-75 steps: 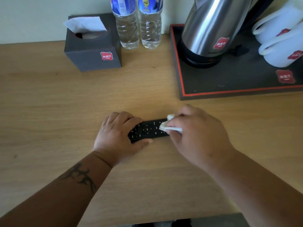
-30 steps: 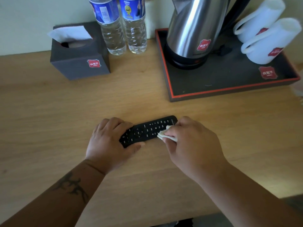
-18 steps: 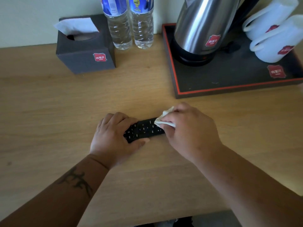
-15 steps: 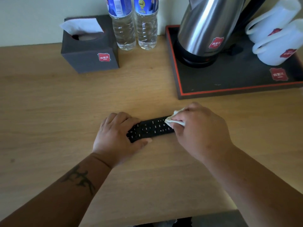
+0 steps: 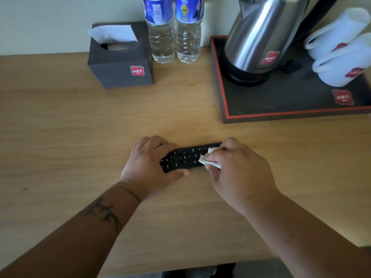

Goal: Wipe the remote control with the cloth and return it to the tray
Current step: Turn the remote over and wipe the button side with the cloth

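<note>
A black remote control (image 5: 185, 158) lies flat on the wooden table (image 5: 60, 127), buttons up, running left to right. My left hand (image 5: 148, 167) clamps its left end, fingers over the far edge and thumb on the near edge. My right hand (image 5: 239, 175) pinches a small white cloth (image 5: 208, 160) and presses it on the remote's right half, hiding that end. The dark tray (image 5: 281, 115) with a red inner line sits at the back right, apart from the remote.
On the tray stand a steel kettle (image 5: 261, 35) and two white cups (image 5: 339, 51). Two water bottles (image 5: 174, 31) and a dark tissue box (image 5: 120, 61) stand by the wall at the back. The table's front edge runs below my forearms.
My right hand rubs the cloth back and forth along the remote's right half; it now sits slightly further left than half a second ago. My left hand keeps its grip.
</note>
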{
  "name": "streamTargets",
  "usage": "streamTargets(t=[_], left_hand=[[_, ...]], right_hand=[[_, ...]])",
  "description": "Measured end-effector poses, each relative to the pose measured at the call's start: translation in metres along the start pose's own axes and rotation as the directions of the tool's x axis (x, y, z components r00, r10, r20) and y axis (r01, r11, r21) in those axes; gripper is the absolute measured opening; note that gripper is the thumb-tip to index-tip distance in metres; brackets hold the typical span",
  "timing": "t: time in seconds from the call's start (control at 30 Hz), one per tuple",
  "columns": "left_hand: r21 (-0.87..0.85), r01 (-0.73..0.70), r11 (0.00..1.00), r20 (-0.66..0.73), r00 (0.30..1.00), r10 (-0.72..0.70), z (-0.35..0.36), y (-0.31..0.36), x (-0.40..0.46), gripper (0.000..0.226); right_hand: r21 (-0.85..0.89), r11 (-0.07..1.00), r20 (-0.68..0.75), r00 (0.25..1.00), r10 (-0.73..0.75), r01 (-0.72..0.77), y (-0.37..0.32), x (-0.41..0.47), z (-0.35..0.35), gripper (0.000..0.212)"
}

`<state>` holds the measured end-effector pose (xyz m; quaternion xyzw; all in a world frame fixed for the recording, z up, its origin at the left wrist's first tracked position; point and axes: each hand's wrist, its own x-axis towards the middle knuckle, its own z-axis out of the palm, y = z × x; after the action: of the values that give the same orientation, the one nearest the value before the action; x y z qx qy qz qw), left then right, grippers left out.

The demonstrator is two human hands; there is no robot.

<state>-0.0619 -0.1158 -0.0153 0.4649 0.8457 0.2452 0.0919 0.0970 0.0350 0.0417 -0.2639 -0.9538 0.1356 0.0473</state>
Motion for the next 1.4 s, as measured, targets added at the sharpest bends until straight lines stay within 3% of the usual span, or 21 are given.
streamTargets(t=[0.07, 0.27, 0.37, 0.47, 0.6, 0.8, 0.93, 1.2, 1.3, 1.4], left_hand=[[-0.045, 0.052, 0.998, 0.042, 0.998, -0.05, -0.012, -0.01, -0.008, 0.069], [-0.07, 0.134, 0.989, -0.025, 0.99, -0.136, -0.025, -0.025, -0.037, 0.069], [-0.048, 0.133, 0.99, -0.03, 0.99, -0.135, -0.02, -0.024, -0.033, 0.067], [-0.013, 0.135, 0.991, -0.045, 0.99, -0.135, -0.017, -0.025, -0.033, 0.047], [0.015, 0.14, 0.99, -0.078, 0.987, -0.139, -0.013, -0.028, -0.035, 0.052], [-0.003, 0.105, 0.994, -0.077, 0.991, -0.105, -0.015, -0.025, -0.035, 0.062], [0.015, 0.099, 0.995, -0.066, 0.993, -0.098, -0.015, -0.022, -0.033, 0.064], [0.014, 0.118, 0.993, -0.079, 0.99, -0.116, -0.014, -0.022, -0.032, 0.064], [0.012, 0.132, 0.991, -0.06, 0.99, -0.131, -0.018, -0.021, -0.032, 0.067], [0.022, 0.149, 0.989, 0.003, 0.989, -0.149, -0.02, -0.013, -0.03, 0.083]], right_hand=[[0.0, 1.0, 0.005, 1.0, 0.013, -0.013, 0.002, 0.0, -0.001, 0.013], [-0.03, 0.997, 0.067, 0.995, 0.077, -0.075, -0.006, 0.005, -0.009, 0.016], [0.064, 0.996, -0.055, 0.997, -0.051, 0.054, -0.037, 0.017, 0.001, 0.016], [0.064, 0.961, -0.023, 0.963, -0.269, 0.27, -0.082, 0.026, 0.028, 0.017], [0.034, 0.959, -0.008, 0.96, -0.281, 0.281, -0.075, 0.034, 0.039, 0.015], [-0.069, 0.997, -0.044, 0.998, -0.046, 0.043, 0.015, 0.044, 0.003, 0.025], [-0.036, 0.999, -0.106, 0.994, 0.022, -0.026, 0.04, 0.028, 0.003, 0.023], [0.156, 0.934, -0.159, 0.925, 0.344, -0.321, 0.068, 0.002, 0.006, 0.024], [0.306, 0.888, -0.161, 0.9, 0.404, -0.344, 0.063, 0.001, 0.002, 0.023], [0.343, 0.859, -0.101, 0.894, 0.436, -0.38, 0.059, 0.005, 0.002, 0.026]])
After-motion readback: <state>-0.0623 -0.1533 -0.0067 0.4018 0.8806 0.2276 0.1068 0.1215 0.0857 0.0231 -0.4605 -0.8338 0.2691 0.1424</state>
